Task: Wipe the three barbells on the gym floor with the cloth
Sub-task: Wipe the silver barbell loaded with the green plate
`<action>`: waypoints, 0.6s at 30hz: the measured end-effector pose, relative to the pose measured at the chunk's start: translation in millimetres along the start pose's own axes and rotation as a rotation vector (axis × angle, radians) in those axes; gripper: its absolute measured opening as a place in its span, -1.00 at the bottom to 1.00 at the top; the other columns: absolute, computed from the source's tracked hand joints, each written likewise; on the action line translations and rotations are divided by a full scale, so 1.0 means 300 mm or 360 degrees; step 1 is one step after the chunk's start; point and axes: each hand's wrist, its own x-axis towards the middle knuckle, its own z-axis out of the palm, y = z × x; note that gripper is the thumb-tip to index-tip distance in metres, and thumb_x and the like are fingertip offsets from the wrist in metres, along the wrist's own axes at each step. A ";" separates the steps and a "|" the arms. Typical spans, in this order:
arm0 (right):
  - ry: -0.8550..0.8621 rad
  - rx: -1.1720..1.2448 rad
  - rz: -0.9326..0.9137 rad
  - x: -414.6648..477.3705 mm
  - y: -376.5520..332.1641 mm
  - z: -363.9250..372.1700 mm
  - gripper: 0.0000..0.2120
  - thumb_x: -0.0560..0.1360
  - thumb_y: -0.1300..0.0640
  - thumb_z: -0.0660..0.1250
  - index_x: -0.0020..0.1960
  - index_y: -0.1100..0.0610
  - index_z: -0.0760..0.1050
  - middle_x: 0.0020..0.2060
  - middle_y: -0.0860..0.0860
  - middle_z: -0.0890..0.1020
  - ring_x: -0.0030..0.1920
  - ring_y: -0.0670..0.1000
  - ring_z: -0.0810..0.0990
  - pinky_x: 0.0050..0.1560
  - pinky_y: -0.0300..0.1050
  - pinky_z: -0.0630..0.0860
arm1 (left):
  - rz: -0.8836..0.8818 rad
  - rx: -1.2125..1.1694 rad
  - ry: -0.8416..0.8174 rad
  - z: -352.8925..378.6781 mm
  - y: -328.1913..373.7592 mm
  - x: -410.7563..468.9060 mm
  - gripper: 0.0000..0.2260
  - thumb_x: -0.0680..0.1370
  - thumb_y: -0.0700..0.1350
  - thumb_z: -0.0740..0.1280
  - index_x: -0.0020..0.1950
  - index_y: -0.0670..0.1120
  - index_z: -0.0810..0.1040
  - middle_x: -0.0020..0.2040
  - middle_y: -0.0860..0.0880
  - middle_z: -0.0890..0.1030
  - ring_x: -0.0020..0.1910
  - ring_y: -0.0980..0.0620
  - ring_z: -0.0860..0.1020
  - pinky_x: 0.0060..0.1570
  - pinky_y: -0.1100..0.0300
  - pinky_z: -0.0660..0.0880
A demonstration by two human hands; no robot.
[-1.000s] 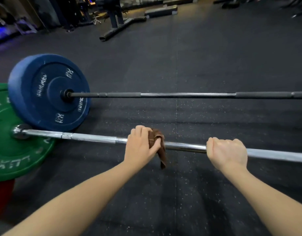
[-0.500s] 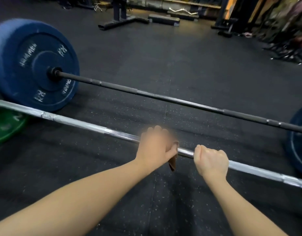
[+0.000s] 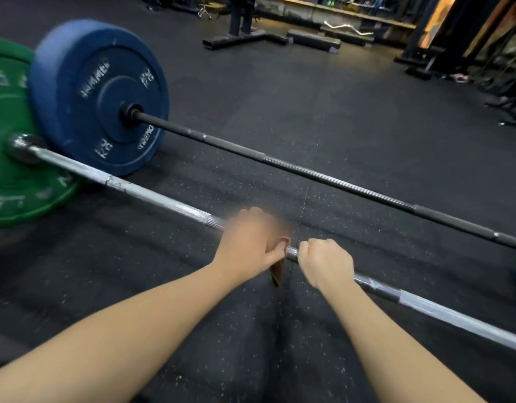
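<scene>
Your left hand [image 3: 251, 242] grips the brown cloth [image 3: 278, 271] round the silver barbell [image 3: 152, 196] mid-shaft, right hand [image 3: 326, 263] fisted on the bar just beside it. Guessing you're partway through this one; black barbell [image 3: 338, 181] behind waits, third's out of view.

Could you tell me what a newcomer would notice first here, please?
The big blue plate at upper left, on the black barbell, stands out first, with a green plate at the left edge. At centre, the left hand grips a brown cloth round the silver barbell; the right hand holds it alongside.
</scene>
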 end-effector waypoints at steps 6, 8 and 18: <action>-0.0009 0.0067 0.0055 0.012 0.000 0.035 -0.87 0.62 0.18 0.06 -0.11 0.08 0.23 -0.34 -0.03 0.29 -0.25 0.16 0.40 -0.25 -0.04 0.33 | -0.0122 0.0062 -0.0016 -0.006 0.058 0.010 -0.61 0.55 0.25 0.18 0.04 -0.07 0.49 -0.04 -0.03 0.46 -0.10 -0.08 0.41 -0.10 -0.02 0.45; 0.0009 0.0142 0.0151 0.019 0.002 0.046 -0.78 0.63 0.13 0.01 -0.18 0.05 0.27 -0.36 -0.06 0.34 -0.29 0.12 0.41 -0.28 -0.07 0.27 | -0.0137 0.0068 -0.0004 0.007 0.110 0.005 -0.62 0.57 0.22 0.19 0.03 -0.09 0.49 -0.06 -0.05 0.47 -0.11 -0.10 0.42 -0.11 -0.04 0.45; 0.0078 -0.0015 0.0076 -0.003 -0.009 0.045 -0.87 0.59 0.23 0.08 -0.09 0.05 0.29 -0.35 -0.05 0.35 -0.39 0.10 0.32 -0.39 -0.11 0.19 | 0.0098 0.0066 -0.0003 -0.004 -0.090 0.015 -0.59 0.54 0.25 0.21 0.08 -0.06 0.54 0.00 -0.07 0.50 -0.08 -0.12 0.47 -0.14 -0.01 0.46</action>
